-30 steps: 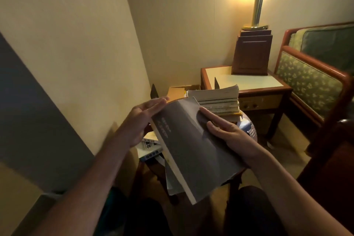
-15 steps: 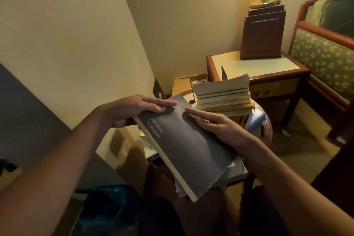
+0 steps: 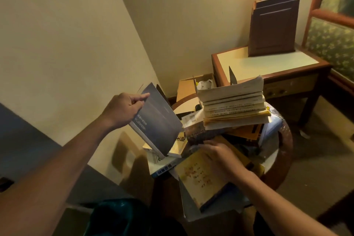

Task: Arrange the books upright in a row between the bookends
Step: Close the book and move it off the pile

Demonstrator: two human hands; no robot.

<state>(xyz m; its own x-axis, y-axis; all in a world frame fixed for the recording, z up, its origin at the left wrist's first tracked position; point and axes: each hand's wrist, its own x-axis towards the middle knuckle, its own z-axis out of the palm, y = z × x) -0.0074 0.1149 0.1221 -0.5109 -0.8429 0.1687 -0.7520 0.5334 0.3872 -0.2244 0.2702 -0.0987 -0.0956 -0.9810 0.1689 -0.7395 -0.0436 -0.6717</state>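
Observation:
My left hand (image 3: 122, 110) grips the top corner of a grey book (image 3: 157, 120) and holds it tilted, nearly upright, over the left side of a small round table (image 3: 283, 151). My right hand (image 3: 220, 157) lies over a yellow book (image 3: 199, 176) at the table's front, fingers reaching under the pile; whether it grips is unclear. A stack of several pale books (image 3: 233, 105) lies flat at the back. A dark bookend (image 3: 232, 78) rises behind that stack. Another dark bookend (image 3: 160, 90) peeks out behind the grey book.
More books lie scattered flat on the round table. A cream wall runs close on the left. A wooden side table (image 3: 268, 63) with a brown box (image 3: 274, 27) and lamp base stands behind. A cardboard box (image 3: 191, 86) sits in the corner, an armchair (image 3: 333, 30) at the right.
My right hand let go of the grey book and dropped onto the yellow book. My left hand alone raised the grey book from lying flat to nearly upright on the left.

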